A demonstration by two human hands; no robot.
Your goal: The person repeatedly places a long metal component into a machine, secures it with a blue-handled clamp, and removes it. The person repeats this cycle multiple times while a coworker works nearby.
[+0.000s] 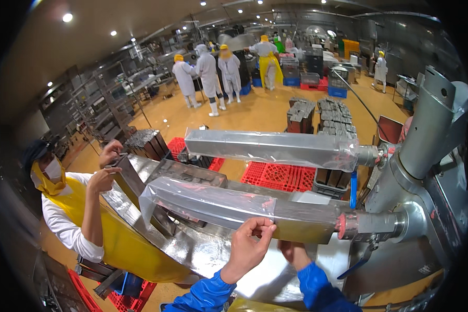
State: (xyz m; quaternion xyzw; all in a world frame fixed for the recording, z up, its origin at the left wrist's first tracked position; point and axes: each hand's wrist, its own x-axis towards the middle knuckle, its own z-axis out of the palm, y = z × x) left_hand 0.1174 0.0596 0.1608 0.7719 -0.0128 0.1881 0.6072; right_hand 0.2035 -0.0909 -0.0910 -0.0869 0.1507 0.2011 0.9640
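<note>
A long rectangular metal tube [304, 217] juts leftward from the machine in front of me. Clear plastic film [213, 200] is drawn over its left part, and the film's loose end hangs past the tube's tip. My left hand [249, 248] pinches the film's edge between thumb and fingers at the tube's near side. Below the tube is my right hand [295, 254], with its fingers hidden behind the tube's lower edge. Farther off, a second rectangular tube [270, 145] runs parallel, wrapped in clear film almost to its pipe joint.
The grey machine body [421, 156] rises at right, with a blue lever [354, 268] below the pipe. At left a co-worker in a yellow apron [125, 239] has hands by an upright metal mould [132, 179] on the metal table [192, 249]. Red pallets [275, 176] and stacked moulds lie beyond.
</note>
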